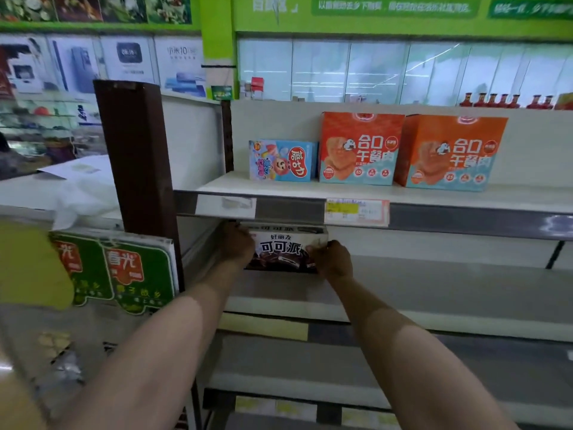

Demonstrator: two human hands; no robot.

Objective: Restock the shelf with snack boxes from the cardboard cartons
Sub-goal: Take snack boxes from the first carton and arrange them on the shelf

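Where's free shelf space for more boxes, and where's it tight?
Middle shelf: bare to the right of the dark box both hands (left hand, right hand) grip. Top shelf: a bare patch left of the blue box. Crowded: blue box and two orange boxes sit side by side.

Two bare hands are in view, the left hand [237,245] and the right hand [333,259], with one dark snack box [280,251] between them at mid-frame. On the shelf board above stand three boxes: one small blue box [282,160] and two tall orange boxes [359,148] [451,153]. At the upper right, seven red bottles [504,101] line up, as far as the blur lets me count. Lower left, two green-and-red cartons [139,271] sit side by side.
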